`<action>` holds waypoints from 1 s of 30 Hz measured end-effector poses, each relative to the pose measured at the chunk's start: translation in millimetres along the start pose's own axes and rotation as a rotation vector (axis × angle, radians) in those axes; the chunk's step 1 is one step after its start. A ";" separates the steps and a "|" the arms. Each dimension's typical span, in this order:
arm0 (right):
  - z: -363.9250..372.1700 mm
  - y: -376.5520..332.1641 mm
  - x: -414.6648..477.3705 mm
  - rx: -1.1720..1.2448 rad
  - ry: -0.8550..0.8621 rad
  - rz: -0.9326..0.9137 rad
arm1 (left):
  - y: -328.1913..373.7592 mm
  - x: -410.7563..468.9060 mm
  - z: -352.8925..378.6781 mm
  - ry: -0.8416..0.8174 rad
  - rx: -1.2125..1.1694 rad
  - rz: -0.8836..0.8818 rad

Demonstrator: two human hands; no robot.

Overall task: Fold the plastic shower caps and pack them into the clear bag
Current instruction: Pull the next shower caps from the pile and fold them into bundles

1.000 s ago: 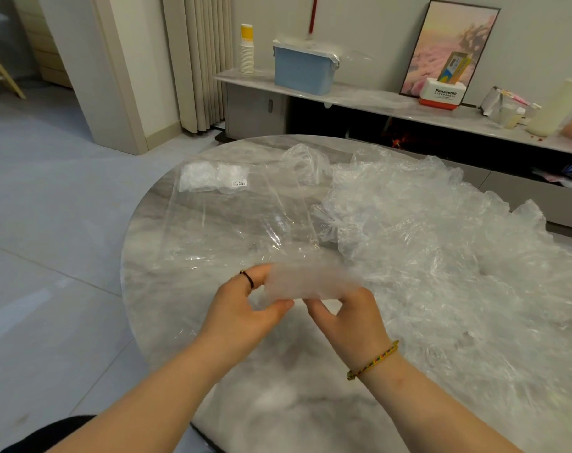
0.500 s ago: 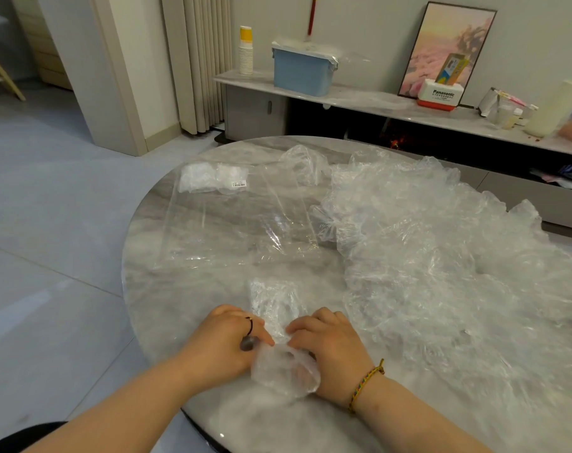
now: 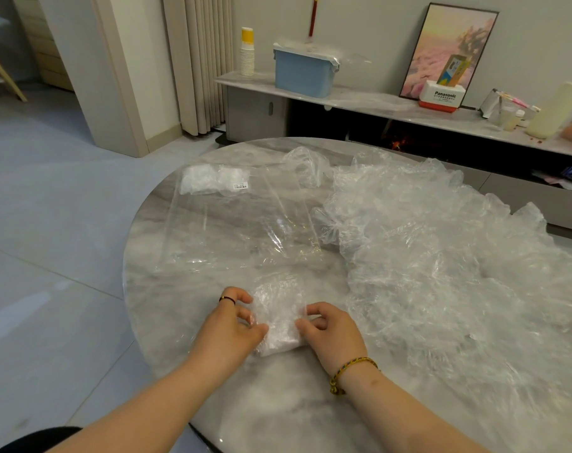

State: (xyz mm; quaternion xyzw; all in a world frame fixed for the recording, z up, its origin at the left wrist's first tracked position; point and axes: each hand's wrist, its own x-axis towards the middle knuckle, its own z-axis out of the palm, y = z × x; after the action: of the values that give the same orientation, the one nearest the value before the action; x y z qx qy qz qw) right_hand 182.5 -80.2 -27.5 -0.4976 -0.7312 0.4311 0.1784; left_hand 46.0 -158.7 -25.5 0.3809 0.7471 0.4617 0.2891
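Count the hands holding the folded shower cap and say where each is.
2. The left hand pinches the left edge of the shower cap; the right hand pinches its right edge, near the front rim of the table.

On the marble tabletop (image 3: 278,407), the left grip (image 3: 232,325) and right grip (image 3: 333,335) pinch opposite sides of a partly folded shower cap (image 3: 279,317). Just beyond lies the flat clear bag (image 3: 238,223); a heap of loose shower caps (image 3: 441,273) spreads to the right

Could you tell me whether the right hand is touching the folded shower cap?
Touching: the head view shows the right hand pinching the folded shower cap.
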 end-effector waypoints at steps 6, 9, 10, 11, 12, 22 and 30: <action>-2.2 -0.7 -1.2 -0.132 0.036 -0.029 | -1.8 -4.9 0.8 0.195 0.507 0.461; -0.7 -1.0 -1.0 -0.176 0.043 -0.057 | -5.6 -6.2 5.6 0.130 0.718 0.663; 0.1 -0.9 -1.5 -0.189 0.044 -0.069 | -7.2 -7.7 6.8 0.046 0.775 0.642; 0.1 -2.6 -2.2 -0.201 0.047 -0.080 | -7.8 -9.2 7.9 -0.031 0.834 0.591; -0.7 -4.3 -3.1 -0.205 0.052 -0.087 | -8.6 -9.6 8.6 -0.117 0.906 0.520; 15.5 0.8 -4.2 -0.562 0.309 -0.643 | -11.0 -4.3 12.0 -0.227 0.982 0.484; 28.0 15.4 -6.8 -0.824 0.119 -0.565 | -21.4 -4.0 11.7 -0.371 1.048 0.435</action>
State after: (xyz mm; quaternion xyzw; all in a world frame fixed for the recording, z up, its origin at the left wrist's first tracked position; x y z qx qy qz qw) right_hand 175.0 -96.8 -54.6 -0.3330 -0.9354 0.0125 0.1183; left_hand 50.8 -162.7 -49.3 0.6912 0.7174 0.0062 0.0871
